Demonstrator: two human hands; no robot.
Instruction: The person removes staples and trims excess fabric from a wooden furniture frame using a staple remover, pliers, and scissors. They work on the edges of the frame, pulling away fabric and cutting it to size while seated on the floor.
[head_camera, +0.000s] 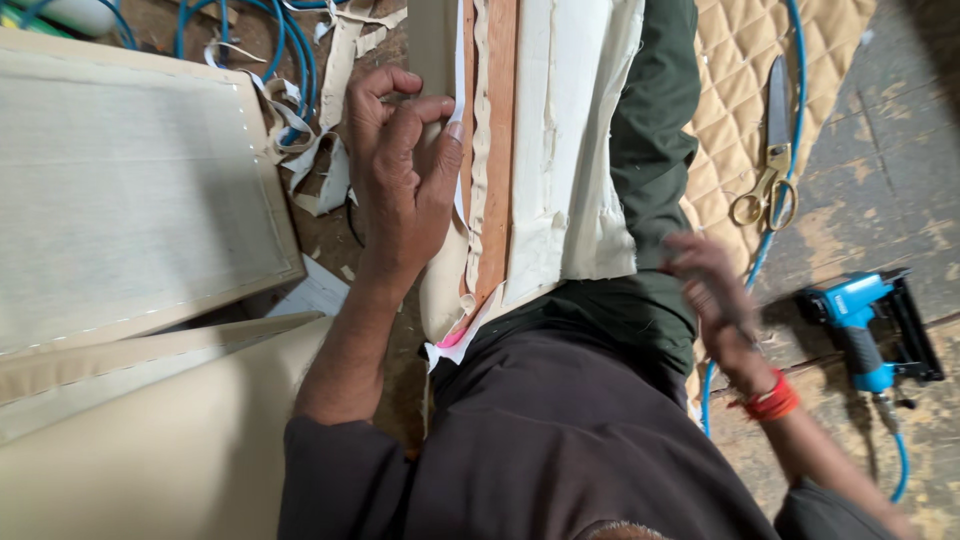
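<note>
My left hand (405, 165) pinches the cream fabric edge (447, 190) of an upholstered piece, pulling it against the wooden frame strip (498, 150) that rests on my lap. White lining (560, 160) covers the frame's other side. My right hand (705, 285) is blurred beside my right thigh, fingers curled, and I cannot tell whether anything is in it. A red band sits on that wrist. The blue pneumatic stapler (865, 320) lies on the floor to the right of that hand.
Scissors (772, 150) lie on a quilted tan fabric (745, 70). A blue air hose (790, 120) runs past them. Upholstered cream panels (130, 190) stand at left, with fabric scraps (310, 160) and coiled blue hose (260, 40) beyond.
</note>
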